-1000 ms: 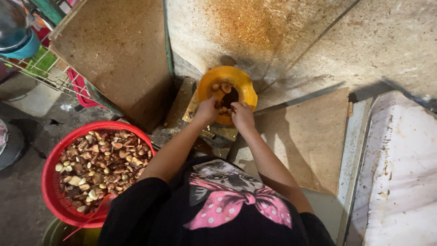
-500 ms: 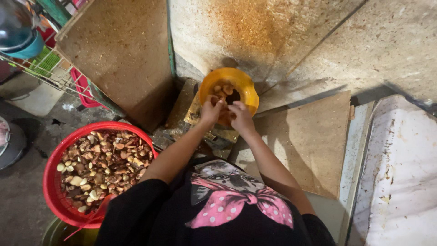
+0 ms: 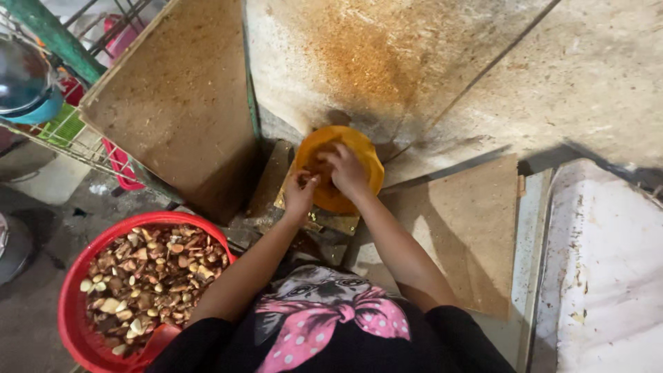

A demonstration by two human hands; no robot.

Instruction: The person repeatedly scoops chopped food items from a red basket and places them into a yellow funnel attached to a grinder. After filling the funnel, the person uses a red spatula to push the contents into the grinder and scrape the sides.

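From the head camera, looking straight down, both hands meet at an orange bowl (image 3: 338,169) that sits on a small wooden board (image 3: 324,220) at the foot of a stained wall (image 3: 428,62). The right hand (image 3: 349,171) lies inside the bowl with fingers curled downward over its contents; whether its grip is clamped on anything cannot be told. The left hand (image 3: 300,192) is at the bowl's near-left rim, its fingertips pinched together on a small brown piece (image 3: 309,181). To the lower left, well apart from the bowl, a red basin (image 3: 72,304) stands on the floor, filled with brown and pale chunks (image 3: 148,276). A brown panel (image 3: 173,103) leans behind it, with a wire rack (image 3: 62,128) at the left. Another flat brown board (image 3: 469,235) lies right of the arms, and a white surface (image 3: 608,276) fills the right edge.
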